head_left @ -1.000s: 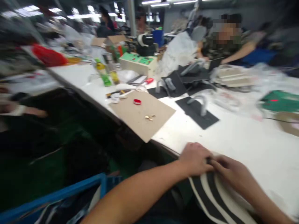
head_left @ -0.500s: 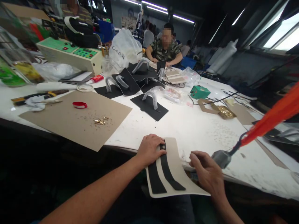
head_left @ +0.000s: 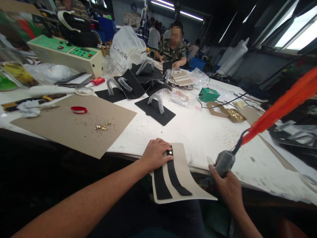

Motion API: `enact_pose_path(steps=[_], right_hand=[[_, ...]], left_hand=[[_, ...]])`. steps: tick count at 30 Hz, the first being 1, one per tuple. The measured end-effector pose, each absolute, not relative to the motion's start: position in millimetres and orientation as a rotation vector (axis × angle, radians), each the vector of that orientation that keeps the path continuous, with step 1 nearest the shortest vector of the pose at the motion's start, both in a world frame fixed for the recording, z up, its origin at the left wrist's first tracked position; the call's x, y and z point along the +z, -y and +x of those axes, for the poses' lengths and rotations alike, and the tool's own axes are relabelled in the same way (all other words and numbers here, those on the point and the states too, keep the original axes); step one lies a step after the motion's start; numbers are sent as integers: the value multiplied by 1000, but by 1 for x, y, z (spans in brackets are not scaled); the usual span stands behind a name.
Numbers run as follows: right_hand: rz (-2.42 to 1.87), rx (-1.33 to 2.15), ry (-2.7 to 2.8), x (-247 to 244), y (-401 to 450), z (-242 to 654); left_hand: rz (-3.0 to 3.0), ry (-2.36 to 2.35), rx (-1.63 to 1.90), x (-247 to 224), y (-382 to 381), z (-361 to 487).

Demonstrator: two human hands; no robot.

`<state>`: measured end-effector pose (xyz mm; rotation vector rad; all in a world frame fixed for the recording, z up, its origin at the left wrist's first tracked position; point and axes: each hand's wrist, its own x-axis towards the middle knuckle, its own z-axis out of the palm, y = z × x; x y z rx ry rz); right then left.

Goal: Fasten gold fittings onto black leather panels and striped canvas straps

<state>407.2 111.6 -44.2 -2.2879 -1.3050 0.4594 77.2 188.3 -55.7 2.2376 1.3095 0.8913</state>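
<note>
My left hand [head_left: 156,152] grips a beige panel [head_left: 182,165] at its left upper part, the thumb lying across the top. Two black strips [head_left: 178,180] run down the panel, one with a shiny round metal stud [head_left: 170,152] near my fingertips. The panel's lower part juts past the table edge over my lap. My right hand [head_left: 229,188] is closed round the lower part of a grey hand tool [head_left: 225,162] that hangs from a cord with an orange covering [head_left: 279,110]. The tool's working tip is hidden.
Brown board [head_left: 74,124] carries small gold metal pieces [head_left: 102,126] and a red band [head_left: 79,109]. Black panels with wrapped handles [head_left: 157,107] lie ahead. A green box [head_left: 208,94] and a carton of gold parts [head_left: 235,115] stand right. Another person [head_left: 170,49] sits across.
My right hand has risen slightly and taken hold of the grey tool, which has swung left and tilted upright. My left hand still grips the panel. The whole view has shifted slightly.
</note>
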Motion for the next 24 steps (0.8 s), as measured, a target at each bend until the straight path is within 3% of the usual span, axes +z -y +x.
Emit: enact_pose_path(steps=[3,7,10,24], right_hand=[[-2016,619,1223,-21,-116,390],[-1255,974,968,16,-136,339],[-940,1090,945,31,-164,296],[-847,1100,1291,-7,-207,245]], left_hand=[[2246,-1306,917,-59,-188,76],[2270,-1296,939,-63,-187,75],[2274,-1293,937,-63,-188,75],[2253,-1313,885,-62,-191,77]])
